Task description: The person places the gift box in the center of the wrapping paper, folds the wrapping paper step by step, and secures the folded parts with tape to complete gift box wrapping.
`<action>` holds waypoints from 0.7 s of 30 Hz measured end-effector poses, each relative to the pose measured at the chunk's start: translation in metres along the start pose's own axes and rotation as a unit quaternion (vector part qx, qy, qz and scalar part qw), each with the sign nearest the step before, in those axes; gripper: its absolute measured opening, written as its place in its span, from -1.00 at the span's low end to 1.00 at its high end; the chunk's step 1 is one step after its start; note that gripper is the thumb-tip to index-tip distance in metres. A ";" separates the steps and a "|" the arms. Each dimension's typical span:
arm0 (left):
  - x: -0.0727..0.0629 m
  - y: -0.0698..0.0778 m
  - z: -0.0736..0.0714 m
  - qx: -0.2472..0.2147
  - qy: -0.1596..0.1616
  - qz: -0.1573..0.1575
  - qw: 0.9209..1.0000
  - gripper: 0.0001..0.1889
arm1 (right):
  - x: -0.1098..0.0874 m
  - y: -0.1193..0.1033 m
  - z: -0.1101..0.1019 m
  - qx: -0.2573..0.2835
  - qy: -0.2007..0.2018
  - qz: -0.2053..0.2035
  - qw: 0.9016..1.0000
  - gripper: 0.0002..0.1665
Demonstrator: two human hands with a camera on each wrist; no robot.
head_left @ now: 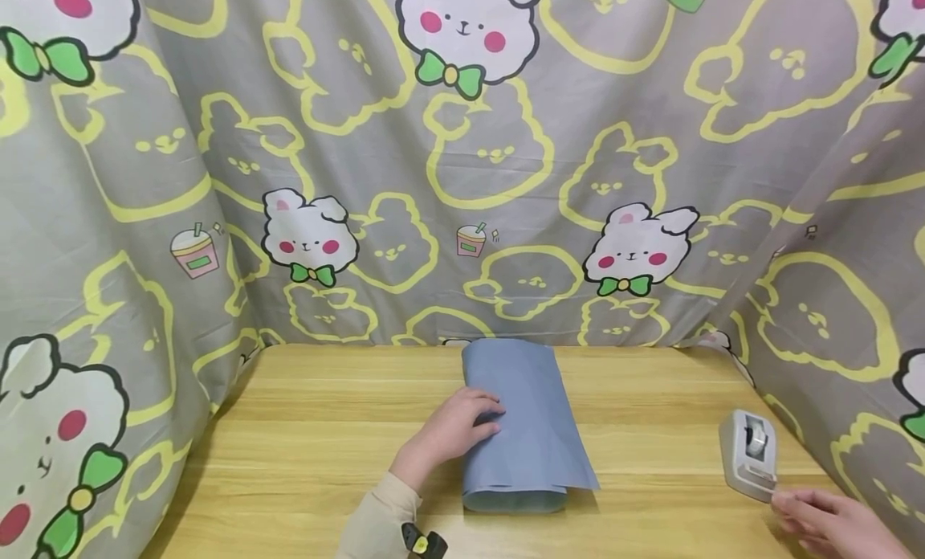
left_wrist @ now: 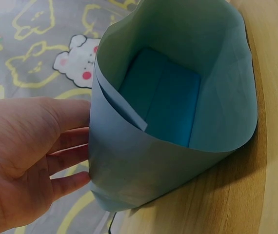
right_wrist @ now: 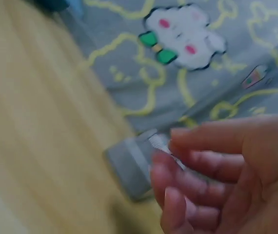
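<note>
A blue-grey sheet of paper, rolled into a wide flattened tube, lies on the table with its seam edge overlapping on top. In the left wrist view the open end of the paper tube shows a bright blue flat piece inside. My left hand rests on the tube's left side, its fingertips touching the paper. At the right, my right hand is at the front end of a grey tape dispenser. Between its thumb and fingertips, a small whitish strip, seemingly tape, shows blurred.
The wooden table is bordered at the back and both sides by a grey curtain with rabbit prints. A black band with a yellow mark sits on the left wrist.
</note>
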State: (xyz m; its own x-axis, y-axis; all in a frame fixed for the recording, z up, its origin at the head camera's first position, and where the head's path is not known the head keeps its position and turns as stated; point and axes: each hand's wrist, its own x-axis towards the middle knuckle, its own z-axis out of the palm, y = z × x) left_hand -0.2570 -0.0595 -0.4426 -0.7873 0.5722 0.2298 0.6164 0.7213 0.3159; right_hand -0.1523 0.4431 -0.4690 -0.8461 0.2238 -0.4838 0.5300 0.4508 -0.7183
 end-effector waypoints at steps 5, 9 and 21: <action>0.001 0.000 0.001 -0.001 0.000 0.002 1.000 -0.72 | -0.018 -0.028 0.012 -0.005 -0.053 -0.121 0.991 -0.60; 0.001 -0.001 0.002 -0.002 0.001 0.002 1.000 -0.72 | -0.017 -0.051 0.035 0.026 -0.122 -0.280 0.952 -0.80; 0.001 -0.003 0.003 -0.005 0.001 0.002 1.000 -0.72 | 0.017 -0.121 0.087 0.021 -0.209 -0.325 0.922 -0.45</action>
State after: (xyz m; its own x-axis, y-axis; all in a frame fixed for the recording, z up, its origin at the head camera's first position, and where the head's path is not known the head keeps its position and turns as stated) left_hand -0.2593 -0.0596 -0.4457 -0.7852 0.5742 0.2318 0.6189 0.7151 0.3250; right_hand -0.2258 0.3173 -0.4335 -0.8945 -0.4383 -0.0880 -0.0724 0.3363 -0.9390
